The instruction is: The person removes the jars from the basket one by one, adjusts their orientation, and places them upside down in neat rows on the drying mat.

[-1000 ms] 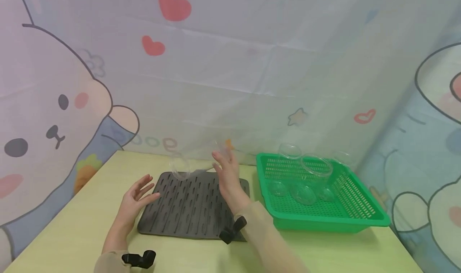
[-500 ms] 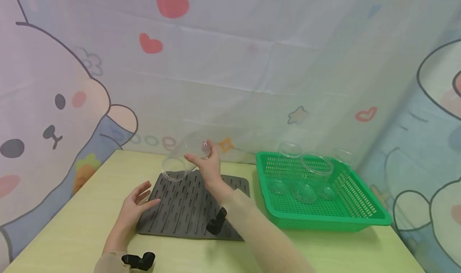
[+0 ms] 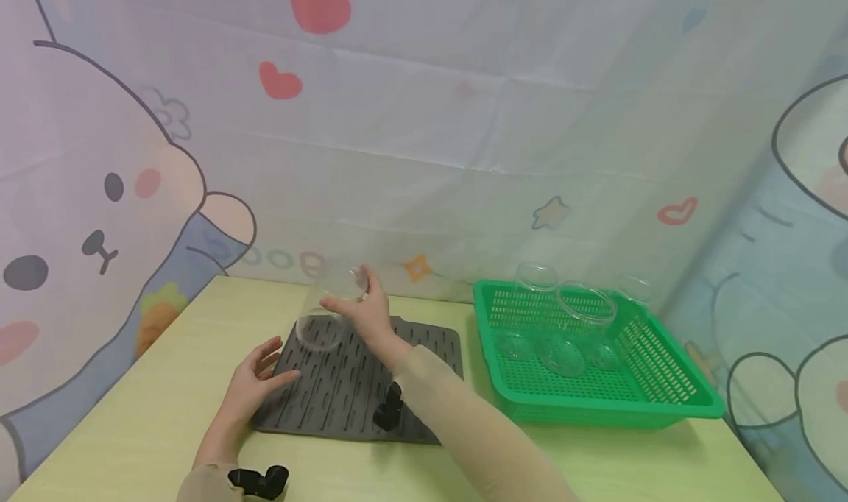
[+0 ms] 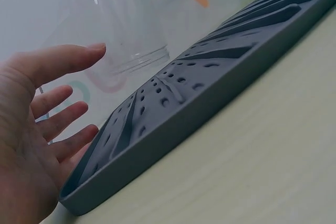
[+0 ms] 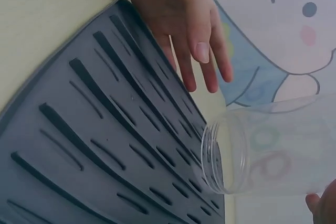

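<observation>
My right hand [image 3: 369, 316] grips a clear jar [image 3: 326, 305] near its base, fingers and thumb around it. Tilted with its threaded mouth downward, the jar hovers at the far left part of a dark grey ridged mat [image 3: 377, 384]; in the right wrist view the threads of the jar [image 5: 283, 145] show plainly. Whether the rim touches the mat cannot be told. My left hand [image 3: 250, 386] lies beside the mat's left edge with fingers apart and holds nothing. The left wrist view shows that hand [image 4: 42, 124] below and left of the jar [image 4: 131, 30].
To the right of the mat stands a green plastic basket [image 3: 609, 408] with three clear jars inside, one being the middle jar [image 3: 586, 303]. A pale yellow-green table [image 3: 132, 406] carries everything. Behind it hangs a printed cloth [image 3: 424, 119].
My right hand has moved left from the mat's right side, and the jar is now lower and tilted more mouth-down. The left hand has barely moved.
</observation>
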`<state>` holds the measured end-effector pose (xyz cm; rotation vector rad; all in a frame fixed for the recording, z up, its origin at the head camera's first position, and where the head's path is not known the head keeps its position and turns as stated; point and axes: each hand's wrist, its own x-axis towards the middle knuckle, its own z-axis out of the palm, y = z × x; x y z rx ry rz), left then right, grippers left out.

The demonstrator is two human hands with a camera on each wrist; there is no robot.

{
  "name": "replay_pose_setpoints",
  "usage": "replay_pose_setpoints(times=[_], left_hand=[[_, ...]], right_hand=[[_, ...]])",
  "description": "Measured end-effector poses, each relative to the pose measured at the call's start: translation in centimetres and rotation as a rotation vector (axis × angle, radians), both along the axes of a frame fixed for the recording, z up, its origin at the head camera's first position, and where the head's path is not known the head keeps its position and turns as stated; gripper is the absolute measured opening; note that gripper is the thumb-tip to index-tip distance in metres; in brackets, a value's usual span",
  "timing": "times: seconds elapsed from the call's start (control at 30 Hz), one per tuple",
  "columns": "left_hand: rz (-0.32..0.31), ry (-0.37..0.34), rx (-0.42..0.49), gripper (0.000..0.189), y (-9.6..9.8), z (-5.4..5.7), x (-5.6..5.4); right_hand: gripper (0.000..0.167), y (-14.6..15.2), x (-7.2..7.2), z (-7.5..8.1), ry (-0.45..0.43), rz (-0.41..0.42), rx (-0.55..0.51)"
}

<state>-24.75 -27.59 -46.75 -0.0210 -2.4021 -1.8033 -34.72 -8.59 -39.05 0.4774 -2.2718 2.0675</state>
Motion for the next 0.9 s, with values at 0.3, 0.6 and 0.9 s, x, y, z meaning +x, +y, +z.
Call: replay_pose_setpoints(times=[0.3, 0.6, 0.9], left_hand=[[0.005, 0.006, 0.015, 0.081, 0.0, -0.1, -0.1], [0.008, -0.004, 0.016, 0.082, 0.0, -0.1, -0.1], [0.003, -0.005, 0.005, 0.082, 0.1, -0.2, -0.2]], right_hand=[[0.095, -1.0, 0.1, 0.2, 0.05, 0.025, 0.109], [0.096, -2.0, -1.1, 0.2, 0.048, 0.041, 0.21], [0.096, -2.1, -1.6, 0.1, 0.025, 0.067, 0.264]])
